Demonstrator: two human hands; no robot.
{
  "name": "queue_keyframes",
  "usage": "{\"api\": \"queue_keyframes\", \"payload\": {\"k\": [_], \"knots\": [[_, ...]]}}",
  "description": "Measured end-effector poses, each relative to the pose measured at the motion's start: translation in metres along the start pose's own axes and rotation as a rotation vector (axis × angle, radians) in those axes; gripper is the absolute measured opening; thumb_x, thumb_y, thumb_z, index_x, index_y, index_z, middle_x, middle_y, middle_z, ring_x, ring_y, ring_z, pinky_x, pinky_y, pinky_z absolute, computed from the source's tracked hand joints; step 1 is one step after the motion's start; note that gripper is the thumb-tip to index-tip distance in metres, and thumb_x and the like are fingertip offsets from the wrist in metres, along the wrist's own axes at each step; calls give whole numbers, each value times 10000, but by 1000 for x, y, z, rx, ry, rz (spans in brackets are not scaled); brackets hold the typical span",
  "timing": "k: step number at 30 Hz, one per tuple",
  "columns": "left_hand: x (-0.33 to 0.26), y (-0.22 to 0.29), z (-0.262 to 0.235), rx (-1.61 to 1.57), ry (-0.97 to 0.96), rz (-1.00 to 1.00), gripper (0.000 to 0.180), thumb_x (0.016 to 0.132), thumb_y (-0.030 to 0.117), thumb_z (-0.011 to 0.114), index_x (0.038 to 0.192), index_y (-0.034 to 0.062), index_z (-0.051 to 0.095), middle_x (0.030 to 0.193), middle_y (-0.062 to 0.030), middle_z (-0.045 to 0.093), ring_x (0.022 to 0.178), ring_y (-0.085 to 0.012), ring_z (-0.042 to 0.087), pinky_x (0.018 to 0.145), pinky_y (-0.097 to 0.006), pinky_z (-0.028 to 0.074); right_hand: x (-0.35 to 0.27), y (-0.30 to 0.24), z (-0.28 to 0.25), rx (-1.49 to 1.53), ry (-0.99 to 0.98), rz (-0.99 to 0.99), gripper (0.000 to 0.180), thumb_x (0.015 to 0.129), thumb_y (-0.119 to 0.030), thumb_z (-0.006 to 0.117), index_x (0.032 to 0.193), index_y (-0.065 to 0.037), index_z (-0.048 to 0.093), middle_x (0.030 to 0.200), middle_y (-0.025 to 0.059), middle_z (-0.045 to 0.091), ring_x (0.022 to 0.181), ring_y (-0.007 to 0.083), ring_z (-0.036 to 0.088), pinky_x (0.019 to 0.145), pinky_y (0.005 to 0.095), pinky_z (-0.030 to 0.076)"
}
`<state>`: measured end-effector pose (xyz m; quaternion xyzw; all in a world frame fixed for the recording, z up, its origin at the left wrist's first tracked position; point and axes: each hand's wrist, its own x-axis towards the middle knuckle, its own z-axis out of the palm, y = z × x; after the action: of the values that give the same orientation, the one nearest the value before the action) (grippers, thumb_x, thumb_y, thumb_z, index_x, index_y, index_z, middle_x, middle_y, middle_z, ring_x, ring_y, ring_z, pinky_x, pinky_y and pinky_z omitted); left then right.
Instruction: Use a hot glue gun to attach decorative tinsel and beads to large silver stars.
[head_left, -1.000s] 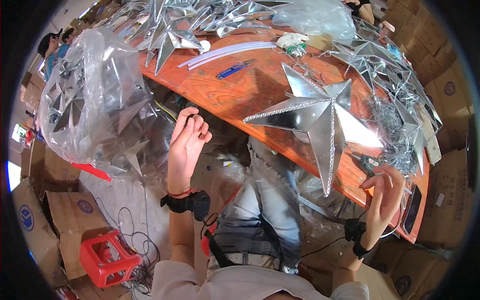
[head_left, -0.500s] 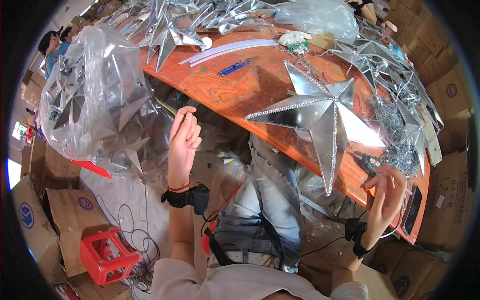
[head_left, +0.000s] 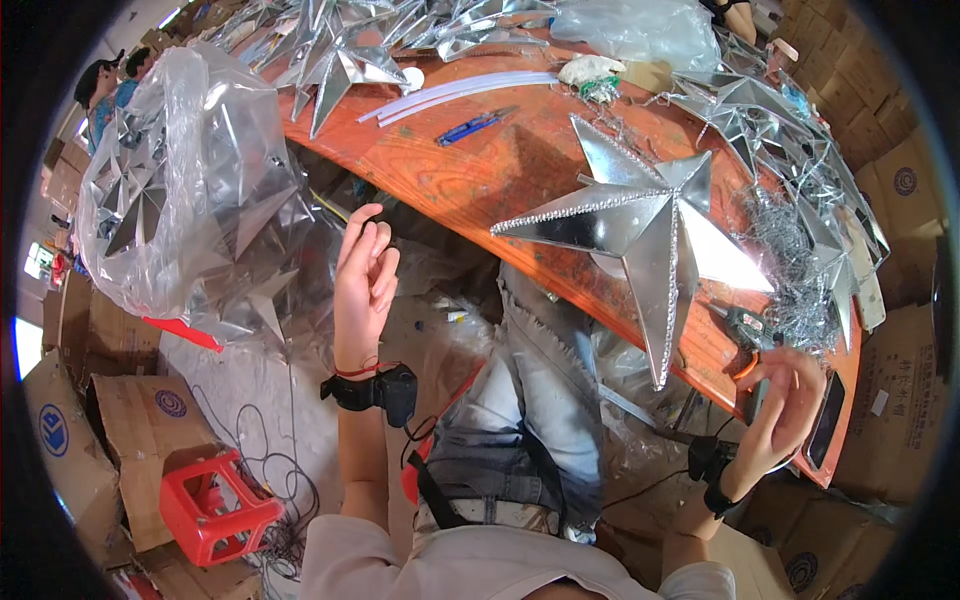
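A large silver metallic star [head_left: 640, 230] with beaded ridges lies on the orange wooden table [head_left: 430, 190], one point reaching past the front edge. At the table's right front, my right hand [head_left: 785, 405] is closed around the handle end of a dark glue gun [head_left: 747, 325] with an orange trigger; the fingers partly hide the grip. My left hand [head_left: 362, 290] is raised in front of the table edge, fingers loosely bent and apart, holding nothing. Nearest to it is a clear plastic bag [head_left: 215, 190] of silver stars on the left.
Blue-handled cutters [head_left: 475, 127] and white plastic strips [head_left: 460, 97] lie on the table. More stars [head_left: 340, 75] are heaped at the back. Tangled silver bead strands [head_left: 790, 265] and a phone [head_left: 827, 425] are at the right. A red stool [head_left: 215, 510] and cardboard boxes [head_left: 150, 440] stand lower left.
My right hand has shifted slightly right and its fingers have closed in by the glue gun, whose orange trigger has moved up and right. My left hand has barely moved.
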<state>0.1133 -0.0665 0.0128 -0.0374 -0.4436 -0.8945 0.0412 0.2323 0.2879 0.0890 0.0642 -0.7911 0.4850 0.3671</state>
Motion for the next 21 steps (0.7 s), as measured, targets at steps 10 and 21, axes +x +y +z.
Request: {"api": "queue_keyframes", "payload": {"k": [10,21], "knots": [[2,-3,10,-79,-62,-49,217,949,93,406,1161,55,437,748,19,370,478,-17,263,390,-153,201,-22,-17,11,280,-15,-220,66,803,36,453,831,-6,495,762,144,514,489,176,541,428,266,431],[-13,-9,41,-382,-231,-195,172,922,65,393,1070,39,478,675,16,304,609,-67,316,531,-197,283,-30,-27,80,373,-821,-141,237,805,-8,555,1040,-30,577,904,112,573,668,271,609,566,340,500]]}}
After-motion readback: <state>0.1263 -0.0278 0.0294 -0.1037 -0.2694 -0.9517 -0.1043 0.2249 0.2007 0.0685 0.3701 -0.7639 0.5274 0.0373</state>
